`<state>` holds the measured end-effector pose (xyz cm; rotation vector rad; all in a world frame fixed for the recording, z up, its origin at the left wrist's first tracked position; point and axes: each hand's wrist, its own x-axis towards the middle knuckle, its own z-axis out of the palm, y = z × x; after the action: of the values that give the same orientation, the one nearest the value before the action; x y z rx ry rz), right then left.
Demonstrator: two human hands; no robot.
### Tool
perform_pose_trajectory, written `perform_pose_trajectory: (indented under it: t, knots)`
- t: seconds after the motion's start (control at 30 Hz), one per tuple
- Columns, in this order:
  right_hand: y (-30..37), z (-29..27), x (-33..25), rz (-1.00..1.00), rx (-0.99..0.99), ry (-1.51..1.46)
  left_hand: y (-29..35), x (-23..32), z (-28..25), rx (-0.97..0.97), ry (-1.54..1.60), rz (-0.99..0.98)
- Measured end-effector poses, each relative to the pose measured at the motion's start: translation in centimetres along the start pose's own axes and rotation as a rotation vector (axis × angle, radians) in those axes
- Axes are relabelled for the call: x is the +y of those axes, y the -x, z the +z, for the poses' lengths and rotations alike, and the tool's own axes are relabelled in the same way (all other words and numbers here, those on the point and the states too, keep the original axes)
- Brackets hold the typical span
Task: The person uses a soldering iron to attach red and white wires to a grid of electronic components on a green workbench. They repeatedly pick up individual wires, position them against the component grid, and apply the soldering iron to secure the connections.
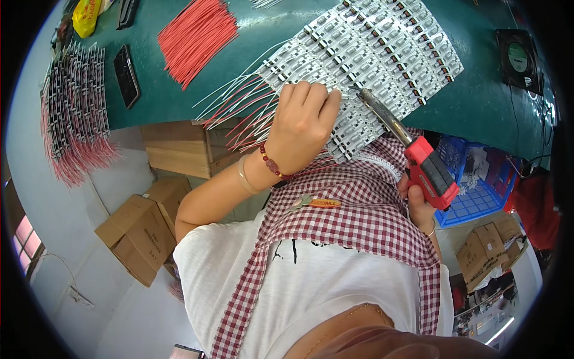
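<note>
A large panel of small grey circuit boards lies at the table's front edge, tilted to the view. Red and white wires trail from its left side. My left hand rests over the panel, its fingers pinched together; their tips and whatever is between them are hidden. In my right hand is a soldering gun with a red and black handle and a metal barrel. Its tip meets the panel just right of my left fingertips.
A bundle of red wires lies on the green table, near a black phone. More wired boards hang over the left edge. A black round-dialled device stands at right, above a blue crate. Cardboard boxes stand below.
</note>
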<state>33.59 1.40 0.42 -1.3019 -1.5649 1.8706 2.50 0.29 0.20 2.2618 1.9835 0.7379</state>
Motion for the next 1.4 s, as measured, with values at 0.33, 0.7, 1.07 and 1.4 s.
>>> perform_pose_trajectory:
  t: [0.33, 0.7, 1.07, 1.4]
  knots:
    - [-0.6, 0.1, 0.7, -0.097, 0.027, 0.276, 0.0, 0.2, 0.2, -0.015, -0.030, -0.013]
    - [-0.3, -0.3, 0.1, -0.061, -0.028, 0.196, -0.3, 0.4, -0.1, -0.043, -0.066, -0.024]
    - [-0.8, 0.1, 0.5, -0.095, 0.052, 0.305, -0.3, 0.4, 0.1, -0.040, -0.026, -0.035]
    - [-0.5, 0.4, -1.2, -0.094, 0.052, 0.013, -0.6, 0.5, -0.2, -0.077, -0.093, -0.030]
